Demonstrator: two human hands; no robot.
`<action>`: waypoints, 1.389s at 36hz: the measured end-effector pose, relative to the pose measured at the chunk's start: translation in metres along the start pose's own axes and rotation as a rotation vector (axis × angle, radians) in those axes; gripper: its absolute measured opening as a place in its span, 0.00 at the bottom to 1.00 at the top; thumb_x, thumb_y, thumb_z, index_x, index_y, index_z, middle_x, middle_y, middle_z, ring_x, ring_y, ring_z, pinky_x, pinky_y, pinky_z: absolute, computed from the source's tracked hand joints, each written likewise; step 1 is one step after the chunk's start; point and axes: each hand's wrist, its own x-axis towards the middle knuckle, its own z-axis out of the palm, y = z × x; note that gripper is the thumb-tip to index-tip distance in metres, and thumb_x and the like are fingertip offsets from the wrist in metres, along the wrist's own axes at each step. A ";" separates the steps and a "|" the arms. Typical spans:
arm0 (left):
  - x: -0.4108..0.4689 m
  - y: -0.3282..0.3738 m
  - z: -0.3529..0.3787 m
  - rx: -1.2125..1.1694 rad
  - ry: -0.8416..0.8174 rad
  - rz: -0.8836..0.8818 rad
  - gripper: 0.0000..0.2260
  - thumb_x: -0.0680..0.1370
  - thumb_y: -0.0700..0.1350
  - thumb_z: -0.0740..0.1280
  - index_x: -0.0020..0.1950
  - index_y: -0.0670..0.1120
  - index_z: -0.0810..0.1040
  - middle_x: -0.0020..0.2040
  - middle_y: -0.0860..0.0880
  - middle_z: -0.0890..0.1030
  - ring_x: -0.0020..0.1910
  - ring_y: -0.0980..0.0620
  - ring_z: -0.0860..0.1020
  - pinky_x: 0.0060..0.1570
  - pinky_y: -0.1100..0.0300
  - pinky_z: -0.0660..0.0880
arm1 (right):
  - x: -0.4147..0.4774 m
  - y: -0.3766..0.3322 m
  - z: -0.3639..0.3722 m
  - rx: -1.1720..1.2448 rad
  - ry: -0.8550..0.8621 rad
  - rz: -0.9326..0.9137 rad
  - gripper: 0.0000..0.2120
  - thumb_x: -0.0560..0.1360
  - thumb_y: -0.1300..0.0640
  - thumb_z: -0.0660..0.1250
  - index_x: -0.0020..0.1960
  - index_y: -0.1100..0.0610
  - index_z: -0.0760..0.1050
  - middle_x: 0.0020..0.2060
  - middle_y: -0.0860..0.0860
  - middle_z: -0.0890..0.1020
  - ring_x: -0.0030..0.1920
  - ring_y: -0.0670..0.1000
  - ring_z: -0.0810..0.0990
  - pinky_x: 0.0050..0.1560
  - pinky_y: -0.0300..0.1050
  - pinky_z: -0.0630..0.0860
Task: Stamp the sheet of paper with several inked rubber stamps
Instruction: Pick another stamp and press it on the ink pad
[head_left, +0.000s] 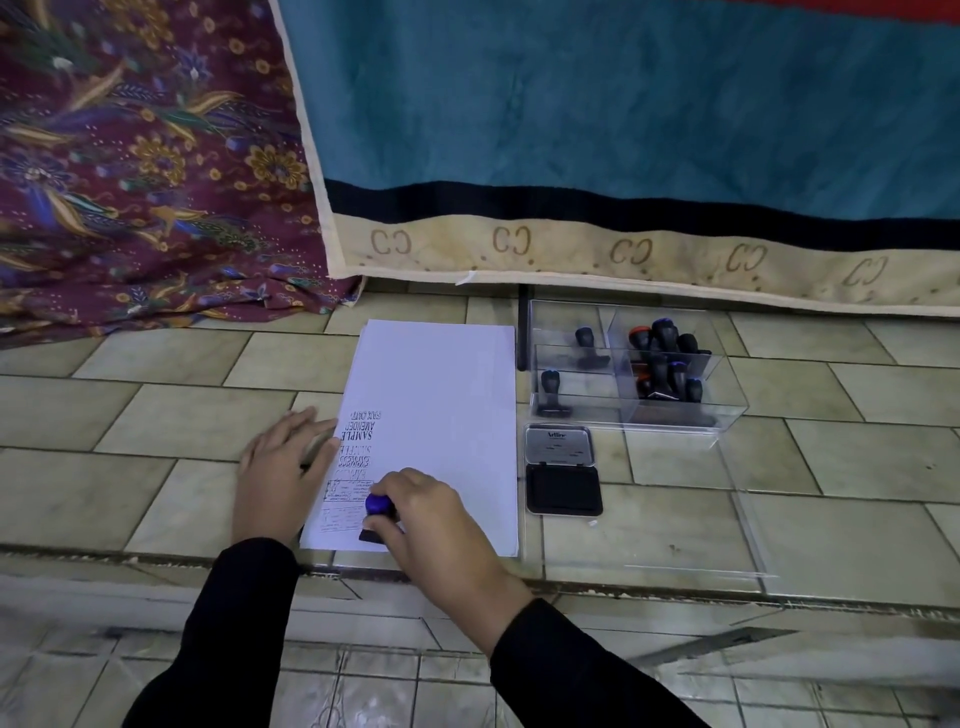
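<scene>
A white sheet of paper (441, 415) lies on the tiled floor, with several black stamp prints down its left side. My right hand (436, 525) grips a rubber stamp with a blue knob (378, 505), its black base down on the paper's near left corner. My left hand (283, 467) rests flat with straight fingers on the paper's left edge. An open black ink pad (563, 488) with its lid raised lies just right of the paper.
A clear plastic organiser (727, 410) behind the ink pad holds several more stamps with black handles (662, 358). Its clear lid (748, 540) lies flat to the right. A teal blanket (623, 130) and patterned cloth (130, 182) hang behind. A floor step edge runs below the paper.
</scene>
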 end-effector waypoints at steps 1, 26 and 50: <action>0.001 0.000 0.000 0.003 -0.002 -0.002 0.16 0.76 0.54 0.62 0.60 0.53 0.80 0.68 0.52 0.75 0.69 0.49 0.70 0.69 0.50 0.57 | 0.000 -0.001 -0.001 -0.011 -0.004 -0.014 0.08 0.77 0.58 0.64 0.54 0.62 0.74 0.49 0.56 0.77 0.48 0.55 0.76 0.48 0.48 0.74; -0.001 0.003 -0.001 -0.033 0.015 0.002 0.14 0.77 0.52 0.63 0.59 0.50 0.81 0.68 0.49 0.75 0.69 0.47 0.71 0.70 0.44 0.61 | -0.007 -0.008 -0.003 -0.149 -0.066 -0.177 0.03 0.75 0.66 0.63 0.49 0.64 0.73 0.46 0.58 0.75 0.46 0.57 0.73 0.43 0.50 0.71; -0.001 0.000 -0.001 -0.039 0.005 0.010 0.17 0.76 0.55 0.61 0.60 0.53 0.80 0.69 0.53 0.74 0.70 0.51 0.69 0.70 0.50 0.58 | 0.024 0.054 -0.119 0.463 0.637 0.195 0.15 0.70 0.62 0.73 0.49 0.48 0.73 0.44 0.45 0.81 0.45 0.44 0.82 0.50 0.40 0.79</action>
